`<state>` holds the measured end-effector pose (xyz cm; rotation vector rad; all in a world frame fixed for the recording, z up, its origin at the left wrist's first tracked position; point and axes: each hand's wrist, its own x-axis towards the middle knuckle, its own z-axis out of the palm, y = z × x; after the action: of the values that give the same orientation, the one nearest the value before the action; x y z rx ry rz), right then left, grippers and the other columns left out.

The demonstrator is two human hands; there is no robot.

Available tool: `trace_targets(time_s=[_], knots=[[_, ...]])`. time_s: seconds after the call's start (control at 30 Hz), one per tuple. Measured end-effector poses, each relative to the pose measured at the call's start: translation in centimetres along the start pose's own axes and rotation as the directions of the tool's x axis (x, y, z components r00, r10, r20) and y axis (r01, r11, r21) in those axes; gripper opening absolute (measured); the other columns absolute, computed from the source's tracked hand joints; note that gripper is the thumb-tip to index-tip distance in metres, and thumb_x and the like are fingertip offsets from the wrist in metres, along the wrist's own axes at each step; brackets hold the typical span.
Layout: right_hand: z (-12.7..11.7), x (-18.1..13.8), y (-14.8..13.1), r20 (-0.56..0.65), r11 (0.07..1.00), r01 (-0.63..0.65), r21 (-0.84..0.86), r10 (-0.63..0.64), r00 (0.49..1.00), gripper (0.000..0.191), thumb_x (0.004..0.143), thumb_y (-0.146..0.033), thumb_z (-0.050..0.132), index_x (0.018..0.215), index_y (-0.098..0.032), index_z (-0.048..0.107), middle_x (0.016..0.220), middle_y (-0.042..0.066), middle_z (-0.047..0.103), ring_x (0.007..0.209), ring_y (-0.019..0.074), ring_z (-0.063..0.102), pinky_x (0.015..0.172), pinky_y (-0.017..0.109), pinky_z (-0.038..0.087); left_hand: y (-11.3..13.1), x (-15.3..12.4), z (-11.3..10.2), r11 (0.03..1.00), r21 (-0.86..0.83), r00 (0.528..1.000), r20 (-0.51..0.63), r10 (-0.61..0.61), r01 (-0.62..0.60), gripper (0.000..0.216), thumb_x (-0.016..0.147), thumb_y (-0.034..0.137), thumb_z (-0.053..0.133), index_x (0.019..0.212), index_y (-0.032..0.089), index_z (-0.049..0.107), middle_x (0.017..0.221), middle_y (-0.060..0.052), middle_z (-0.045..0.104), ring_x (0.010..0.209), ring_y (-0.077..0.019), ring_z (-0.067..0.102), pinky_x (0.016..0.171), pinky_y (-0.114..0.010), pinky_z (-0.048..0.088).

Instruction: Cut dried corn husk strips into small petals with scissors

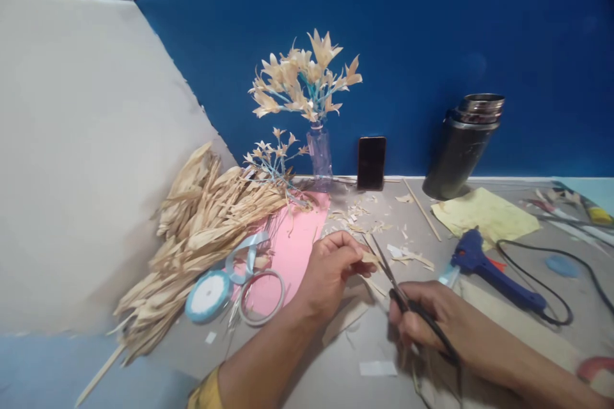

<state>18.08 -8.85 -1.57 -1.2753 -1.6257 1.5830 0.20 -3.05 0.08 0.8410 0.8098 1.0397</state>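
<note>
Yellow sleeve, bottom edge of frame | left hand, centre: pinching pale husk strip | right hand, lower right: gripping scissors, long axis toward upper left | strip just left of blades, left hand nearer; contact: can't tell from here

Our left forearm slants up and rightward from the bottom edge, and we hold the left hand with its thumb and fingers pinched together. Our right forearm slants in from the lower right; the right hand sits lower than the left, near it, fingers curled in a grip.
</note>
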Motion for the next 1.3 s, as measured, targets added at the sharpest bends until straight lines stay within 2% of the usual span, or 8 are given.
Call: trace_targets(time_s=[0.13,0.23,0.37,0.53,0.73,0.9,1.1,1.3], knots=[[0.2,0.0,0.3,0.032,1.000,-0.002,-0.027,0.003,0.999,0.049,0.077,-0.064,0.064,0.069,-0.016,0.055,0.060,-0.002,0.047,0.056,0.0114,0.039,0.049,0.022,0.026,-0.2,0.1,-0.2,1.000,0.003,1.000,0.009,0.018,-0.018,0.009,0.062,0.017,0.068,0.059,0.014,0.060,0.061,-0.001,0.062,0.058,-0.0139,0.060,0.062,-0.028,0.050],[0.3,0.2,0.3,0.027,0.999,-0.051,-0.009,0.051,0.998,0.043,0.075,-0.056,0.066,0.061,-0.019,0.048,0.054,-0.004,0.044,0.053,0.0101,0.035,0.047,0.022,0.025,-0.1,0.1,-0.2,1.000,0.002,1.000,0.024,0.017,-0.017,0.009,0.062,0.017,0.068,0.059,0.014,0.060,0.062,-0.002,0.063,0.057,-0.0138,0.060,0.062,-0.028,0.050],[0.4,0.3,-0.2,-0.030,0.990,-0.139,-0.033,0.138,0.990,0.031,0.070,-0.038,0.063,0.053,-0.020,0.044,0.047,-0.004,0.045,0.047,0.0093,0.035,0.045,0.022,0.028,0.2,0.0,-0.4,1.000,0.002,0.999,0.035,0.019,-0.019,0.011,0.064,0.018,0.068,0.061,0.014,0.059,0.061,-0.003,0.064,0.057,-0.0142,0.061,0.061,-0.027,0.048],[0.5,0.5,-0.4,-0.106,0.990,-0.141,-0.017,0.138,0.985,0.030,0.067,-0.038,0.061,0.049,-0.022,0.042,0.043,-0.005,0.044,0.043,0.0091,0.036,0.044,0.022,0.028,0.0,-0.2,-0.4,0.999,-0.053,0.994,0.107,0.010,-0.004,0.018,0.071,0.029,0.071,0.073,0.014,0.062,0.067,-0.006,0.067,0.065,-0.0178,0.065,0.063,-0.029,0.050],[0.6,0.7,0.3,-0.134,0.989,-0.148,0.003,0.147,0.980,0.030,0.066,-0.035,0.063,0.048,-0.021,0.044,0.042,-0.004,0.045,0.043,0.0094,0.039,0.045,0.022,0.029,-0.1,-0.3,-0.1,0.998,-0.044,0.998,0.031,0.049,-0.047,0.013,0.069,0.019,0.073,0.070,0.014,0.061,0.065,-0.002,0.065,0.061,-0.0151,0.063,0.062,-0.027,0.050],[0.6,0.9,0.7,-0.085,0.993,-0.109,0.050,0.113,0.990,0.034,0.071,-0.044,0.062,0.052,-0.021,0.045,0.043,-0.003,0.048,0.043,0.0100,0.041,0.045,0.022,0.031,-0.1,-0.3,0.2,0.990,-0.132,0.998,0.039,0.054,-0.048,0.017,0.068,0.021,0.078,0.068,0.015,0.062,0.068,-0.004,0.068,0.065,-0.0160,0.065,0.063,-0.027,0.050],[1.1,1.1,1.1,-0.047,0.996,-0.036,0.082,0.040,0.998,0.054,0.072,-0.072,0.060,0.061,-0.021,0.047,0.052,0.000,0.054,0.048,0.0121,0.047,0.046,0.023,0.038,-1.0,-0.3,0.4,0.975,-0.223,0.999,-0.039,0.000,-0.008,0.023,0.064,0.024,0.084,0.065,0.014,0.063,0.067,-0.005,0.070,0.067,-0.0159,0.067,0.064,-0.026,0.051],[1.2,1.0,0.6,-0.059,0.996,-0.027,0.086,0.032,0.998,0.057,0.073,-0.073,0.062,0.059,-0.021,0.045,0.052,-0.002,0.050,0.048,0.0115,0.046,0.048,0.023,0.038,-1.4,-0.3,0.6,0.964,-0.264,0.998,-0.057,-0.024,0.008,0.026,0.059,0.025,0.086,0.063,0.014,0.063,0.065,-0.005,0.070,0.065,-0.0154,0.066,0.065,-0.026,0.051]])
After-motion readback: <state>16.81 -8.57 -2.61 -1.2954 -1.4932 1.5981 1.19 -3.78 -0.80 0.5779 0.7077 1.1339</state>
